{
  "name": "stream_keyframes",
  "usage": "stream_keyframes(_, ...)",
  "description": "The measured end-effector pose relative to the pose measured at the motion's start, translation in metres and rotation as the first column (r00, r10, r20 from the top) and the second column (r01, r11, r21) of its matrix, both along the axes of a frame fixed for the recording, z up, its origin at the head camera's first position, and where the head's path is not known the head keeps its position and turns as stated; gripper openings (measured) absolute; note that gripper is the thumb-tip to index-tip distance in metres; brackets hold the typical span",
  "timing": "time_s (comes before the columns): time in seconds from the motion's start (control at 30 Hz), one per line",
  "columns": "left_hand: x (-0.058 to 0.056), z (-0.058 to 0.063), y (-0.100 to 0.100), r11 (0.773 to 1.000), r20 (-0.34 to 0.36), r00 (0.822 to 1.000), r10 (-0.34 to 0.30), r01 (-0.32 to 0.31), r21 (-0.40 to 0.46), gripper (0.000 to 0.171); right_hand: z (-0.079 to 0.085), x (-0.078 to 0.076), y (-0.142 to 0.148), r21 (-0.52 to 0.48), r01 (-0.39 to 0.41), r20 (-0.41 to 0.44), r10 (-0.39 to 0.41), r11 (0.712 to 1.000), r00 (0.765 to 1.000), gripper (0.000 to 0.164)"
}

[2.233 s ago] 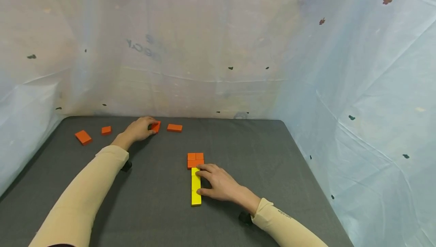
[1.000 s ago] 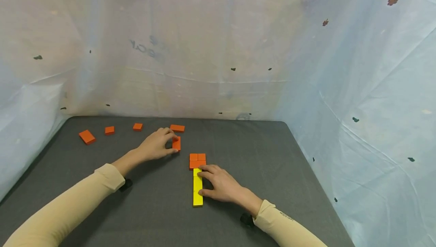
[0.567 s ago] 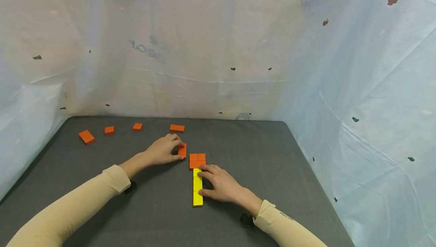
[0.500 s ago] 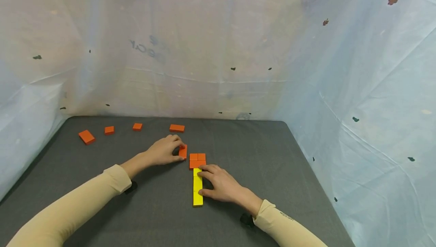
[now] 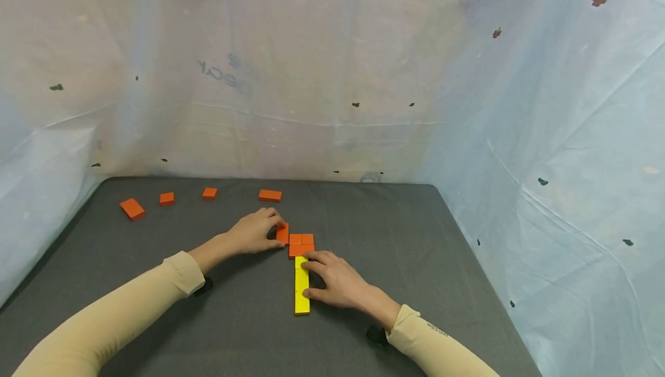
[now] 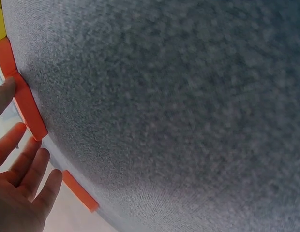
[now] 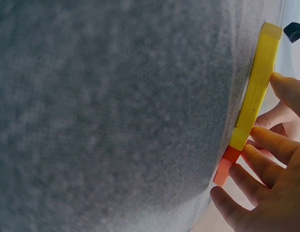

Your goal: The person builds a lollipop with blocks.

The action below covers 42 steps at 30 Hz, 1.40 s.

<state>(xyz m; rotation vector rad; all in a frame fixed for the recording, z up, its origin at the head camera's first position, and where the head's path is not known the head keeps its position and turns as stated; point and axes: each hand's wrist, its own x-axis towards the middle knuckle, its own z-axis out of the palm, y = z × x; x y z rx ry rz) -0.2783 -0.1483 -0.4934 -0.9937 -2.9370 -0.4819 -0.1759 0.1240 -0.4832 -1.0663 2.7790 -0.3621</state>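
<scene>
My left hand [image 5: 253, 232] pinches a flat oblong orange block [image 5: 282, 233], thumb at its near end and fingertips at its far end. The block lies right at the left side of a small orange cluster [image 5: 301, 250], made of two small squares above one oblong. Below that cluster runs a yellow strip [image 5: 301, 293] of blocks set end to end. My right hand [image 5: 335, 280] rests beside the strip with fingers fairly straight. In the right wrist view, its thumb and fingertips touch the long side of the yellow blocks [image 7: 259, 79].
Along the back of the grey table [image 5: 363, 227] lie loose orange pieces: an oblong block [image 5: 132, 209] at far left, two small squares [image 5: 167, 198] and another oblong block [image 5: 270, 196]. A pale plastic sheet [image 5: 291, 77] hangs behind and at the sides.
My left hand took the orange block from the back of the table and brought it right and nearer, up to the cluster's left side. The right hand stays in place.
</scene>
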Motion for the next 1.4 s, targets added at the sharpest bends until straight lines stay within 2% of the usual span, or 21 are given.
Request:
stream_keyframes(0.5,-0.001,-0.0002,0.0015,1.0,0.023,1.0,-0.004,0.004,0.001,0.049,0.0009,-0.0014,0.001,-0.001,-0.002,0.022,0.002,1.0,1.0,0.061)
stream_keyframes(1.4,0.0062,0.002,0.0027,1.0,-0.007,1.0,0.006,-0.005,0.015,0.049,-0.0004,-0.0002,0.0001,-0.004,0.017,0.03,-0.017,1.0,0.999,0.06)
